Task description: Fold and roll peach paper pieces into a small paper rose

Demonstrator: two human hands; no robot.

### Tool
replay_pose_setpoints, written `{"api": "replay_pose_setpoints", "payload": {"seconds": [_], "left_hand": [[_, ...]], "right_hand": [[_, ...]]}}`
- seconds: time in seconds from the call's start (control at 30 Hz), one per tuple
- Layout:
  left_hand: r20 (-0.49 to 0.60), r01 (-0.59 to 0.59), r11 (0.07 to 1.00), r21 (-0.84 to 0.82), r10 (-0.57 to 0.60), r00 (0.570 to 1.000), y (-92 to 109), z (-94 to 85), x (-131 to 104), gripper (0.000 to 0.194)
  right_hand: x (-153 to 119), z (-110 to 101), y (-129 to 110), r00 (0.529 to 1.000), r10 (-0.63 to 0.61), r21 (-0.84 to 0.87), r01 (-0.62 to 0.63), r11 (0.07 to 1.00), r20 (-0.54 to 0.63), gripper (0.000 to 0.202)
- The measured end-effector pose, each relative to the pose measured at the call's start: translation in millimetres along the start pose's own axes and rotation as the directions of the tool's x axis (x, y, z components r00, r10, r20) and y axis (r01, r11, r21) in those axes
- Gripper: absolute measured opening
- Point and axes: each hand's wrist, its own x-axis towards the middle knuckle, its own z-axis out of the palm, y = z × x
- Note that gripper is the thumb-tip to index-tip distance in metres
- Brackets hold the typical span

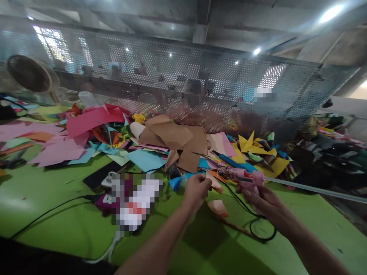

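My left hand is closed in a pinch on a peach paper piece, just left of the glue gun's nozzle. My right hand is wrapped round the handle of a pink glue gun, with a long pale glue stick coming out of its back. Below and between my hands, another peach paper piece lies on the green table at the end of a thin brown stem. The tip of the nozzle is hard to make out against the clutter.
Coloured paper and brown sheets are heaped along the back. A purple power adapter, a dark phone and cables lie left. A black cord loops near my right hand. Behind stand a mesh screen and a fan.
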Motion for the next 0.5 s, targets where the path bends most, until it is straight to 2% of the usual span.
{"api": "replay_pose_setpoints", "payload": {"seconds": [0.17,0.33,0.5], "left_hand": [[-0.007,-0.005,0.999,0.033,0.005,1.000,-2.2,0.5,0.9,0.015],[-0.007,-0.008,0.998,0.058,0.009,1.000,-4.4,1.1,2.3,0.016],[-0.001,0.001,0.998,0.060,-0.001,1.000,-2.3,1.1,0.9,0.015]], "right_hand": [[4.4,2.3,-2.2,0.997,-0.023,-0.034,0.025,0.999,0.073,0.050],[6.0,1.9,-2.8,0.996,-0.067,-0.076,0.071,0.995,0.058,0.045],[5.8,1.3,1.9,0.996,-0.051,-0.118,0.058,0.991,0.067,0.045]]}}
